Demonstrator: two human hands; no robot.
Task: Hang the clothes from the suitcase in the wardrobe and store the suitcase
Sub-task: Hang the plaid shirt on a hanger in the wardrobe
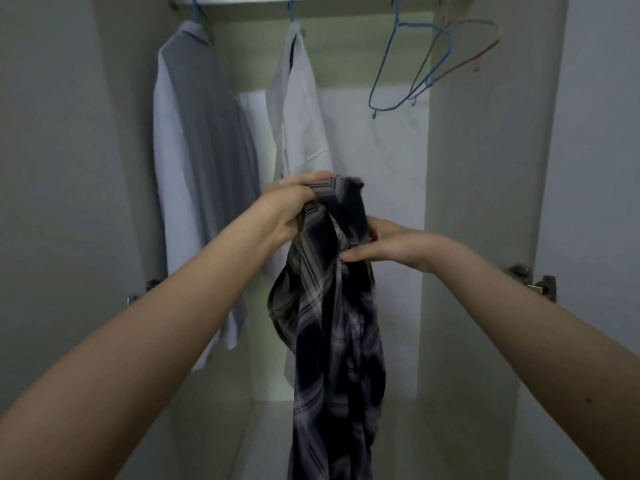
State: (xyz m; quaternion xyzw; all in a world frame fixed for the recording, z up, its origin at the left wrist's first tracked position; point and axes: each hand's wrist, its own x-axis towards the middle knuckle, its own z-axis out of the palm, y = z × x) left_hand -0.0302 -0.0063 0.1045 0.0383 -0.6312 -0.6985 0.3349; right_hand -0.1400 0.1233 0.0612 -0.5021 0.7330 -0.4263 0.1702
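Note:
A dark plaid shirt [336, 327] hangs bunched in front of the open wardrobe [485, 202]. My left hand [294, 206] grips its top, near the collar. My right hand [384, 244] holds the cloth a little lower on the right side, thumb in front and fingers behind the fabric. A grey shirt [201, 161] and a white shirt [301, 112] hang on blue hangers from the rail [346, 0]. An empty blue hanger [405, 67] and an empty pink hanger [464, 46] hang at the rail's right. The suitcase is out of view.
The wardrobe doors stand open at both sides, with metal hinges at the left [145, 289] and right [533, 282]. The wardrobe's pale floor [214, 438] lies below the hanging shirts.

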